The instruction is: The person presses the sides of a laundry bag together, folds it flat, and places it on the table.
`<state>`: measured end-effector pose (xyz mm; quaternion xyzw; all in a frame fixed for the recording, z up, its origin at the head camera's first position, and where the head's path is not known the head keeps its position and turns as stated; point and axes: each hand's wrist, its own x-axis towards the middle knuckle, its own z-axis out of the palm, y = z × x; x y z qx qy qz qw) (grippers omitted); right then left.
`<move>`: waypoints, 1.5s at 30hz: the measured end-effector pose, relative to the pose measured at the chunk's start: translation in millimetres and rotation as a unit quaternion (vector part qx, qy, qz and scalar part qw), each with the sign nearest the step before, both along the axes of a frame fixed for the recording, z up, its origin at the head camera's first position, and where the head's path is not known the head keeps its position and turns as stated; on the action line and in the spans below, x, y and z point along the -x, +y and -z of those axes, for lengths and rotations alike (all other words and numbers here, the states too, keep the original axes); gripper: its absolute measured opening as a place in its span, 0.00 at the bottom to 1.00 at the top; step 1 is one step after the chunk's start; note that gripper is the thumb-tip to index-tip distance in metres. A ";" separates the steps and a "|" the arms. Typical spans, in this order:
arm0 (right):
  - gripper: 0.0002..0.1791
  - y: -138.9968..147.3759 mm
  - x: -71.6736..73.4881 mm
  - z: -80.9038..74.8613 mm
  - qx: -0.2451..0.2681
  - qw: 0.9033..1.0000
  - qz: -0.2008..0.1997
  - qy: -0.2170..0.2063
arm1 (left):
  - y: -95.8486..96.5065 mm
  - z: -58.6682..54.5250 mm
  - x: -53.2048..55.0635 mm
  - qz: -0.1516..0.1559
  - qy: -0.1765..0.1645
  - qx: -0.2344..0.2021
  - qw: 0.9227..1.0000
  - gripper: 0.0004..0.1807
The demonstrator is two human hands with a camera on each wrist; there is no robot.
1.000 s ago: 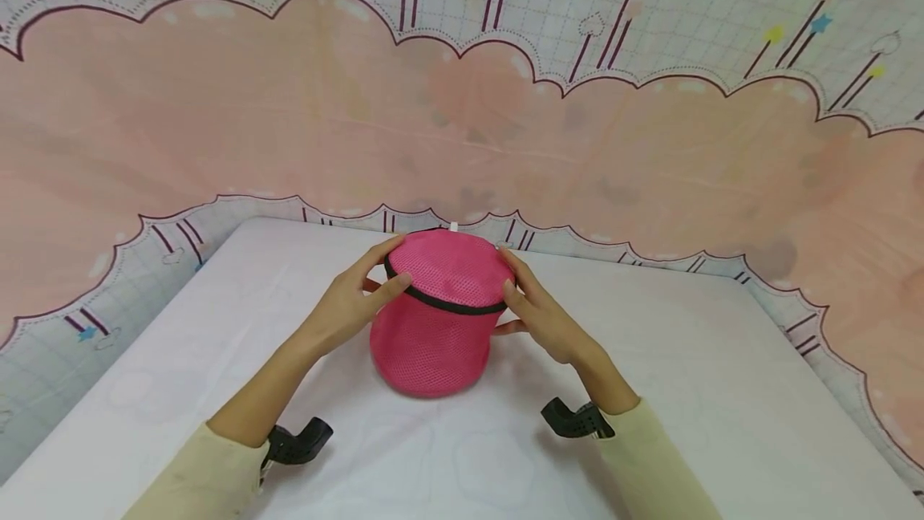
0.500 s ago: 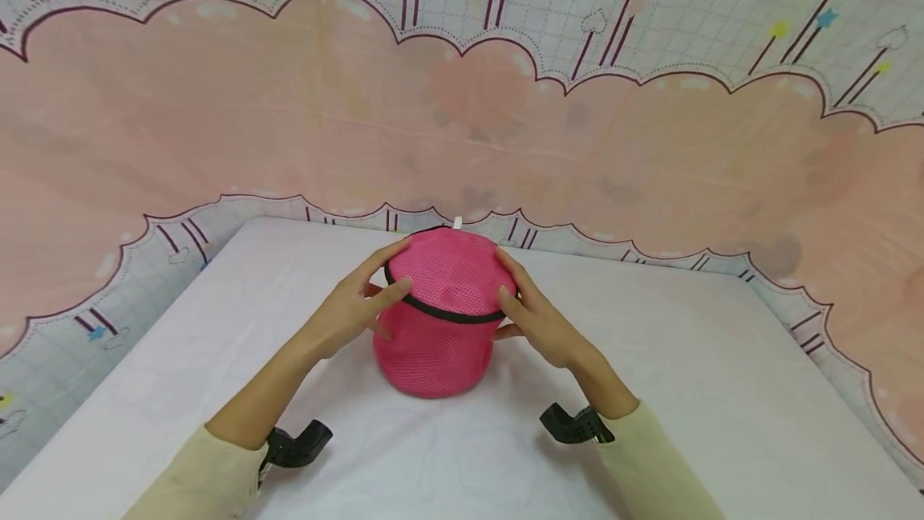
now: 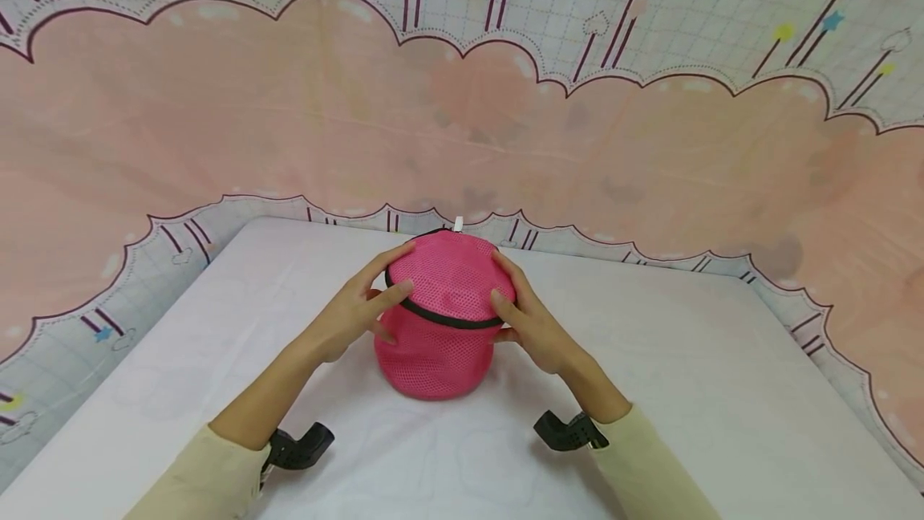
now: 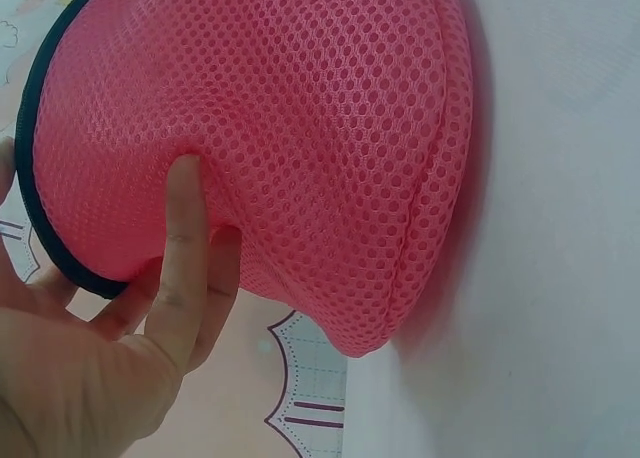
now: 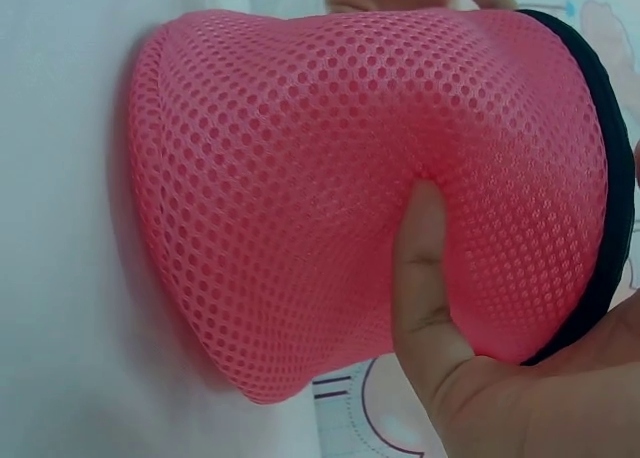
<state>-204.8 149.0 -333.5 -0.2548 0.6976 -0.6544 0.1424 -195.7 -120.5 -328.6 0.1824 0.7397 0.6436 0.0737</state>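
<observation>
A pink mesh laundry bag (image 3: 436, 363), round with black trim about its top, stands upright on the white table. My left hand (image 3: 345, 313) grips its upper left side, the thumb on the top panel and other fingers below the black trim. On the opposite side my right hand (image 3: 541, 326) holds the bag the same way, with its thumb over the trim. In the left wrist view a fingertip (image 4: 184, 168) dents the mesh wall. Another fingertip (image 5: 425, 193) pushes into the mesh in the right wrist view. A small white tab (image 3: 458, 224) sticks up at the back of the top.
The white table (image 3: 671, 359) spreads out around the bag. Behind it hangs a patterned pink and white cloth (image 3: 361, 119). Black camera mounts (image 3: 299, 448) sit at both wrists, low over the table.
The bag's top has tipped slightly toward me, its front trim now lower. My right hand and thumb have shifted a little inward. Left-hand fingers now show below the trim against the bag's side.
</observation>
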 end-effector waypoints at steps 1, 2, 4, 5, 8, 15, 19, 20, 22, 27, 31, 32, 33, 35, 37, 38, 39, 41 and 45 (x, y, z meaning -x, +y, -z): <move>0.41 -0.6 0.1 0.6 0.005 1.000 0.001 -0.002 | 0.5 0.5 0.1 0.001 0.000 -0.003 1.000 0.33; 0.41 -1.2 -0.2 1.0 0.010 1.000 0.001 -0.003 | 0.9 1.0 0.1 0.001 -0.001 -0.004 1.000 0.33; 0.41 -2.6 -0.3 2.0 0.021 1.000 -0.001 -0.005 | 1.6 1.7 -0.2 0.003 -0.003 -0.009 1.000 0.33; 0.41 -3.2 -0.6 2.4 0.026 1.000 -0.001 -0.005 | 1.8 2.0 -0.4 0.005 -0.004 -0.011 1.000 0.33; 0.41 -4.9 -1.3 3.3 0.033 0.999 -0.001 -0.007 | 2.0 2.7 -0.3 0.010 -0.004 -0.016 1.000 0.33; 0.41 -8.2 -3.1 6.8 0.042 0.999 0.007 -0.015 | 4.4 6.6 0.2 0.022 -0.010 -0.022 0.999 0.34; 0.42 -10.8 -3.9 9.6 0.069 0.997 0.009 -0.023 | 4.7 7.7 -0.3 0.028 -0.016 -0.022 0.999 0.34; 0.42 -11.3 -4.0 10.0 0.073 0.997 0.012 -0.024 | 4.8 7.9 -0.4 0.030 -0.018 -0.022 0.999 0.34; 0.42 -12.0 -4.5 11.0 0.079 0.996 0.018 -0.025 | 5.1 8.1 -0.7 0.033 -0.023 -0.023 0.999 0.35; 0.42 -13.6 -5.1 13.8 0.096 0.995 0.027 -0.029 | 5.7 8.9 -1.0 0.037 -0.025 -0.023 0.999 0.35; 0.42 -15.1 -4.5 17.0 0.113 0.993 0.025 -0.029 | 6.3 11.0 -0.6 0.040 -0.025 -0.026 0.999 0.35; 0.42 -15.5 -4.4 17.8 0.117 0.992 0.025 -0.030 | 6.6 11.8 -0.4 0.041 -0.026 -0.028 0.998 0.35; 0.42 -15.8 -4.5 18.6 0.119 0.992 0.026 -0.030 | 6.8 12.6 -0.1 0.041 -0.026 -0.030 0.998 0.35; 0.42 -16.6 -5.0 19.8 0.125 0.991 0.028 -0.031 | 7.2 14.1 0.6 0.042 -0.026 -0.035 0.998 0.35; 0.42 -17.5 -5.6 20.8 0.129 0.991 0.030 -0.031 | 7.5 15.6 1.3 0.043 -0.026 -0.041 0.998 0.35; 0.42 -18.0 -5.8 21.2 0.131 0.990 0.031 -0.031 | 7.6 16.2 1.6 0.044 -0.027 -0.044 0.998 0.35; 0.42 -18.4 -6.0 21.6 0.133 0.990 0.032 -0.031 | 7.7 16.7 1.8 0.044 -0.027 -0.047 0.998 0.36; 0.41 -19.3 -6.2 22.5 0.136 0.990 0.033 -0.028 | 8.0 17.5 2.0 0.046 -0.028 -0.052 0.997 0.36; 0.41 -20.9 -6.0 25.1 0.145 0.988 0.036 -0.023 | 8.8 18.2 1.9 0.049 -0.036 -0.058 0.996 0.37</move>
